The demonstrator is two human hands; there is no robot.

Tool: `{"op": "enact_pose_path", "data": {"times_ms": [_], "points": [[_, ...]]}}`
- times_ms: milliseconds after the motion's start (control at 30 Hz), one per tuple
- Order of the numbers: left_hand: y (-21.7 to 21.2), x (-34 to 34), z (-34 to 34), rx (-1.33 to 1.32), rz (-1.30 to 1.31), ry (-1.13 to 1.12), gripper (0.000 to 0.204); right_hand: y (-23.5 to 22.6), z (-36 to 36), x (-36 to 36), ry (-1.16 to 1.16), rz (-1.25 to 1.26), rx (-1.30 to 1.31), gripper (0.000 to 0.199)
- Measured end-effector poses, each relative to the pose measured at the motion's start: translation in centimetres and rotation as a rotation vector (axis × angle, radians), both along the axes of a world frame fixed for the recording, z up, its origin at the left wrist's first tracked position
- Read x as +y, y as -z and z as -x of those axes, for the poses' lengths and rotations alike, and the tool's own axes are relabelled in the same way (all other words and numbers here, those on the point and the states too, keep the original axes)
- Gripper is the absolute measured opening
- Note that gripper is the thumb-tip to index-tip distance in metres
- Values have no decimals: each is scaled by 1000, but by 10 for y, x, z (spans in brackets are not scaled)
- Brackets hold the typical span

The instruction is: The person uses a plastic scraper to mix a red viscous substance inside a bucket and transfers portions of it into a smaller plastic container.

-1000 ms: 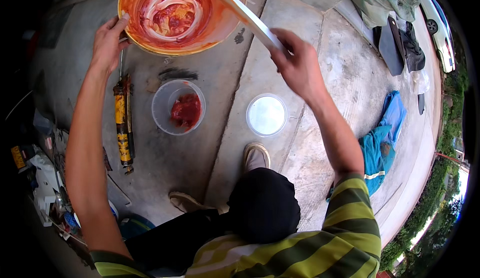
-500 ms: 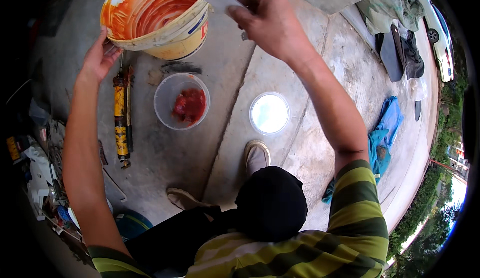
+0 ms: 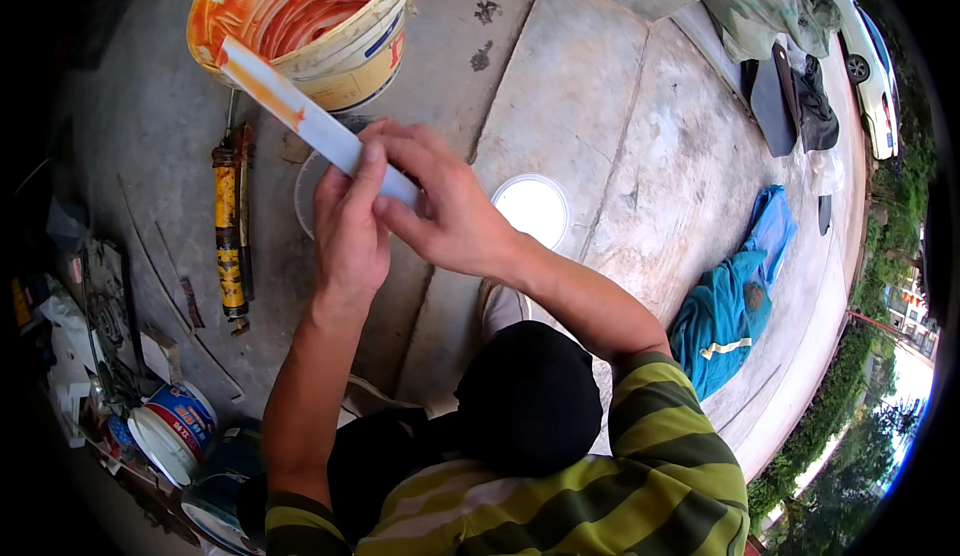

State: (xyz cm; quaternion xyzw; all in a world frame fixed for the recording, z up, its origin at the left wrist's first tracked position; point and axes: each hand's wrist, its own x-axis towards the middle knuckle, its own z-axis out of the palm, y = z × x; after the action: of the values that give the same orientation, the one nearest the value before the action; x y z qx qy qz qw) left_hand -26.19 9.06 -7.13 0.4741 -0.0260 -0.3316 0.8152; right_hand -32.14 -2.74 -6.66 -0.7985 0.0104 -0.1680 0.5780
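Both hands (image 3: 400,221) raised, fingers (image 3: 372,171) apparently pinching white stick (image 3: 300,116).

Both the left hand (image 3: 350,231) and right hand (image 3: 450,221) gripped a white stirring stick (image 3: 300,116) smeared orange, below an orange-stained bucket (image 3: 320,26) on the concrete floor (image 3: 600,136).
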Motion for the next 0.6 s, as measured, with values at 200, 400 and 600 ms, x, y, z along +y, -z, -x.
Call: {"op": "enact_pose_path", "data": {"times_ms": [200, 400, 600], "points": [[20, 57, -2, -245, -192, 5, 44, 69, 56, -89, 254, -72, 474, 39], [0, 113, -13, -414, -516, 8, 26, 193, 126, -148, 261, 816, 730, 34], [-8, 151, -17, -364, -589, 109, 32, 168, 135, -182, 92, 378, 996, 25]]}}
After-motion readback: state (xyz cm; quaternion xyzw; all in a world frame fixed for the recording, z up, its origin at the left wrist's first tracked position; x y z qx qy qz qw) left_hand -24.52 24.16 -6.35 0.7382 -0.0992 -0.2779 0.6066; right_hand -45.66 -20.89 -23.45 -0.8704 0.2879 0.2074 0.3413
